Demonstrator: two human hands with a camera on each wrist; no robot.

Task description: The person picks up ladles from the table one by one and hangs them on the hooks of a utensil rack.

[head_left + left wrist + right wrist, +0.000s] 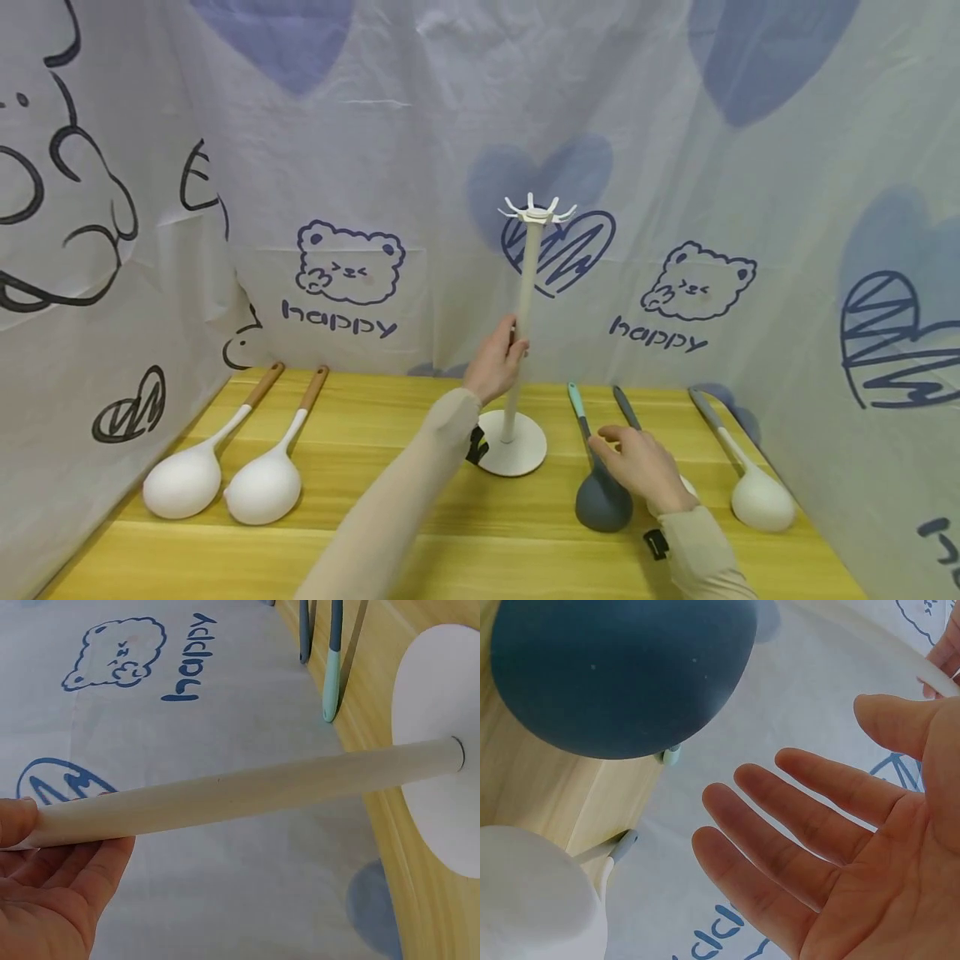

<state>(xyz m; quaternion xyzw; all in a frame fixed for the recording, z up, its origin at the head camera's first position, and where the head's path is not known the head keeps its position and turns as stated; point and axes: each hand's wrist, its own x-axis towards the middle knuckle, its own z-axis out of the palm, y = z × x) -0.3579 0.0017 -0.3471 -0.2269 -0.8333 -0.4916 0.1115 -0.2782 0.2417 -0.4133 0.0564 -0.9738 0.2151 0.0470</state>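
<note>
A white rack stand (528, 275) with a ring of hooks on top stands upright on its round base (491, 454). My left hand (495, 365) grips its pole (225, 796) around mid-height, thumb on one side and fingers on the other. My right hand (643, 468) hovers over the ladles on the right, fingers extended and palm bare in the right wrist view. Closest to it lies a dark blue-grey ladle (603, 502) with a mint handle end. Beneath the hand is a white ladle (688, 486) with a dark grey handle (626, 406), its bowl mostly hidden.
Farther right lies a white ladle (761, 500) with a grey handle. On the left lie two white ladles, one outermost (182, 482) and one beside it (264, 487), both with brown handles. Printed cloth (450, 108) encloses the wooden table (360, 450) at the back and sides.
</note>
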